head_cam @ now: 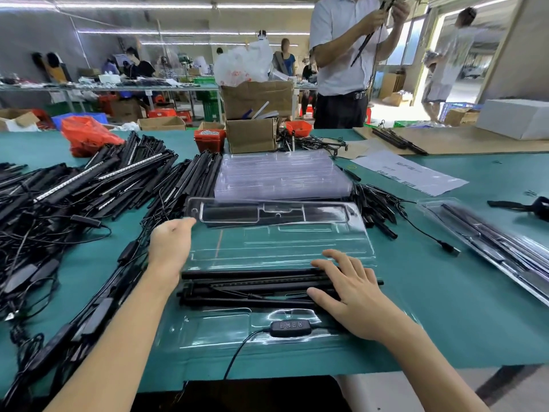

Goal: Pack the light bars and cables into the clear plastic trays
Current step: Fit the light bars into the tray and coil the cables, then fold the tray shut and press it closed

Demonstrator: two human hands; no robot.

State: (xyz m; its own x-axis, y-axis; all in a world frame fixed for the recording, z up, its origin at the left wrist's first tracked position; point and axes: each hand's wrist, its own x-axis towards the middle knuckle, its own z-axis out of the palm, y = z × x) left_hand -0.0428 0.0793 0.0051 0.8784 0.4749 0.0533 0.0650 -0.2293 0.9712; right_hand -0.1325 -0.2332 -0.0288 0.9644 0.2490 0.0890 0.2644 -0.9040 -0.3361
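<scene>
An open clear plastic tray [276, 242] lies in front of me on the green table, its lid half folded away from me. Black light bars [252, 285] lie side by side in its near half. My right hand [350, 292] rests flat on their right end, fingers spread. A black inline controller [289, 328] with its cable [237, 352] sits in the tray's front pocket. My left hand [170, 242] reaches to the lid's left edge, fingers curled around it; the fingertips are hidden.
A heap of loose light bars and cables [74, 203] covers the left side. A stack of clear trays [282, 173] stands behind. One packed tray [490, 245] lies at the right. Cardboard boxes [252, 135], red bins and a standing person [341, 60] are beyond.
</scene>
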